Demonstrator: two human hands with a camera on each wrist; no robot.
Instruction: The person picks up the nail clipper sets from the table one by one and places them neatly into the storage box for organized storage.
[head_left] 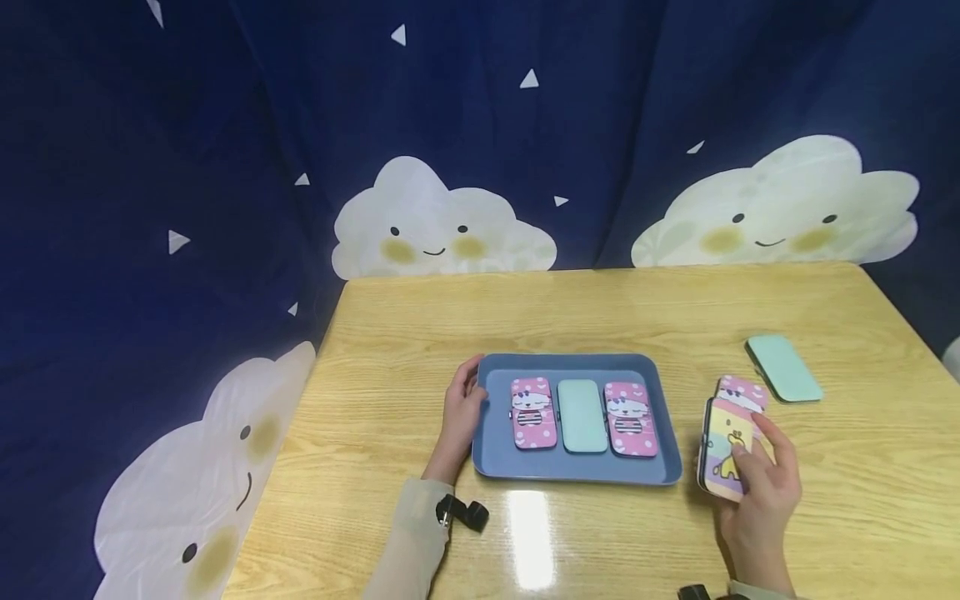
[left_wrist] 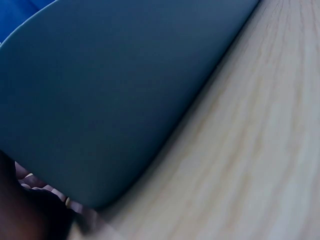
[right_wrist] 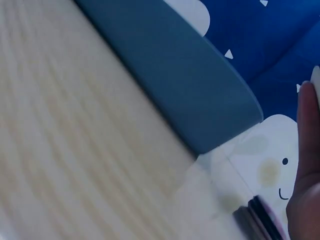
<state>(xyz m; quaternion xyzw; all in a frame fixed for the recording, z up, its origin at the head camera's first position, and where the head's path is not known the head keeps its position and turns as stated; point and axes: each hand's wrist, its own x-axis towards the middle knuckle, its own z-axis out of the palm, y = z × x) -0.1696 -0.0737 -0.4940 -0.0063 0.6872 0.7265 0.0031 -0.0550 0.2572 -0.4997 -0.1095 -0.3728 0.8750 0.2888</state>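
My left hand (head_left: 464, 408) grips the left rim of a blue-grey tray (head_left: 577, 469), its thumb over the edge. Inside the tray lie two pink cartoon cases, one at the left (head_left: 533, 429) and one at the right (head_left: 631, 408), with a mint-green case (head_left: 582, 417) between them. To the right of the tray, my right hand (head_left: 765, 487) holds a small giraffe-print case (head_left: 722, 433), thumb across its face. Behind it, partly hidden, is another pink case (head_left: 744, 392). The right wrist view catches part of my right hand (right_wrist: 307, 200) at its edge.
A second mint-green case (head_left: 784, 368) lies on the wooden table (head_left: 420, 325) at the far right, beyond my right hand. A dark blue curtain (head_left: 480, 108) with smiling clouds hangs behind the table and along its left side.
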